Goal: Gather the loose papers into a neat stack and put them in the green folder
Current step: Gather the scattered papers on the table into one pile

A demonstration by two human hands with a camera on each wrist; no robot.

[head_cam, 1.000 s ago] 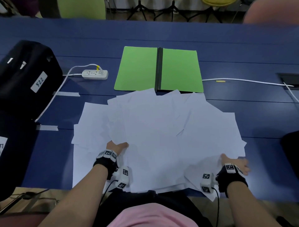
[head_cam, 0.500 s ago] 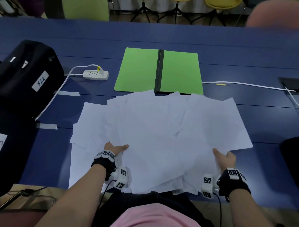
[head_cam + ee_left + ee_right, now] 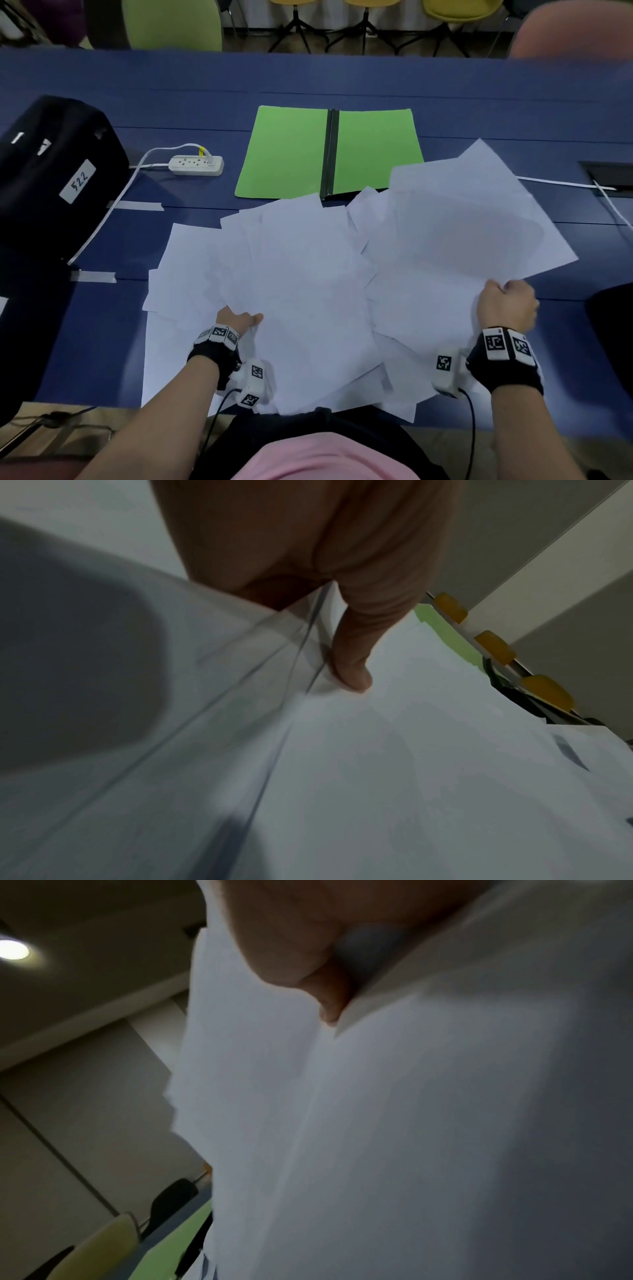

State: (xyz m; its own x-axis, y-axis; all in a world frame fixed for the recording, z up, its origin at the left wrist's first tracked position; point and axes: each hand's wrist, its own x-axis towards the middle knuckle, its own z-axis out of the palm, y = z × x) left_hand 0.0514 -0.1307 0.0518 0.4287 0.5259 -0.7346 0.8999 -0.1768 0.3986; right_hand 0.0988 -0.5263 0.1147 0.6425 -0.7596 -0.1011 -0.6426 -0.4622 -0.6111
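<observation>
Several white sheets of loose paper [image 3: 294, 274] lie fanned across the near half of the blue table. The green folder [image 3: 291, 150] lies open and flat behind them, black spine in the middle. My right hand [image 3: 507, 301] grips the near edge of a bunch of sheets [image 3: 462, 219] and holds them tilted up off the table at the right; the thumb [image 3: 329, 1007] shows pinching paper in the right wrist view. My left hand [image 3: 239, 317] pinches the left part of the fan, fingers hidden under the sheets, thumb [image 3: 352, 674] pressed on top.
A black bag [image 3: 51, 171] labelled 522 stands at the left. A white power strip [image 3: 197, 165] with its cord lies left of the folder. A white cable [image 3: 565, 185] runs to a table hatch [image 3: 606, 171] at the right. Chairs stand beyond the far edge.
My right hand has closed on the right-hand sheets and lifted them up and to the right, off the table. The left hand has stayed on the left part of the fan.
</observation>
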